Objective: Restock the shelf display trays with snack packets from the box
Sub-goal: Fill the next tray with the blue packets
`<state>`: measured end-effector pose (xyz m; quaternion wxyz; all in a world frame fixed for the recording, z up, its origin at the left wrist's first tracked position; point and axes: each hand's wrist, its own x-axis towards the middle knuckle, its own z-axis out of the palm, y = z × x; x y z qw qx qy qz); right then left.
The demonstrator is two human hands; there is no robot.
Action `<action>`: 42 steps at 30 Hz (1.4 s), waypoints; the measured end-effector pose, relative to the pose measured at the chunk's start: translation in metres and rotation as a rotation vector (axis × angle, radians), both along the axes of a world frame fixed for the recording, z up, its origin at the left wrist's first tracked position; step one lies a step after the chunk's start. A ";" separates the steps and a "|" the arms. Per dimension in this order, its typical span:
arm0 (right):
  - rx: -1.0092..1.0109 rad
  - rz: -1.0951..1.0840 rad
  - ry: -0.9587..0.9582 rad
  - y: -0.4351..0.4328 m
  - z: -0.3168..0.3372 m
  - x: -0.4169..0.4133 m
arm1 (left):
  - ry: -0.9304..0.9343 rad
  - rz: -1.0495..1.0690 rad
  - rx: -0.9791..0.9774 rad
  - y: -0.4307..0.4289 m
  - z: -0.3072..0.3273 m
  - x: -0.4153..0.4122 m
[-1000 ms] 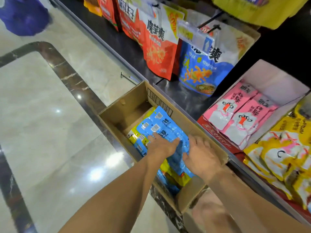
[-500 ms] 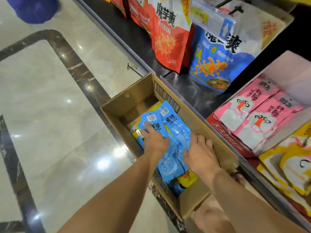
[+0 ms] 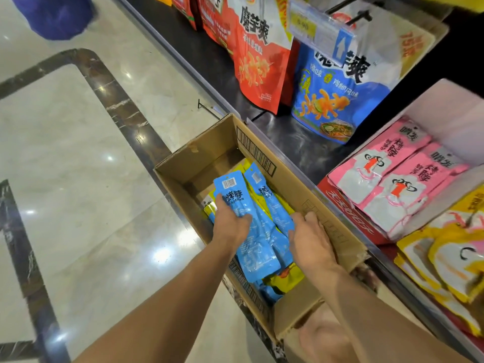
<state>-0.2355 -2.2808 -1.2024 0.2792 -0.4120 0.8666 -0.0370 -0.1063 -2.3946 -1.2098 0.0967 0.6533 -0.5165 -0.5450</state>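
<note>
Inside the corrugated cardboard box point(image 3: 204, 153), a bundle of long, glossy blue packets point(image 3: 262, 247) is gripped along one edge by the left hand point(image 3: 230, 224). The right hand point(image 3: 311, 242) is bent against the opposite edge, and whether it grasps cannot be told.

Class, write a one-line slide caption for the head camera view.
Left hand and right hand gather blue snack packets in the cardboard box beside the shelf's pink packets.
</note>
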 end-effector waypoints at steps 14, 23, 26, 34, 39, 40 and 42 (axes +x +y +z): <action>-0.291 -0.230 -0.393 0.013 0.051 -0.009 | 0.154 0.105 -0.184 0.009 0.080 0.010; -0.588 -0.531 -0.840 0.022 0.126 -0.002 | 0.306 -0.024 -0.231 0.018 0.159 0.020; -0.679 -0.643 -0.915 0.026 0.151 0.001 | 0.348 -0.055 -0.200 0.022 0.189 0.023; -0.932 -0.586 -1.041 0.047 0.232 0.019 | 0.730 0.007 -0.011 0.037 0.277 0.024; -1.019 -0.616 -1.058 0.081 0.280 0.027 | 0.852 -0.066 0.057 0.049 0.318 0.032; -1.052 -0.632 -1.112 0.088 0.289 0.028 | 0.867 -0.085 0.053 0.053 0.327 0.034; -1.109 -0.655 -1.228 0.101 0.313 0.033 | 0.892 -0.130 0.047 0.061 0.345 0.036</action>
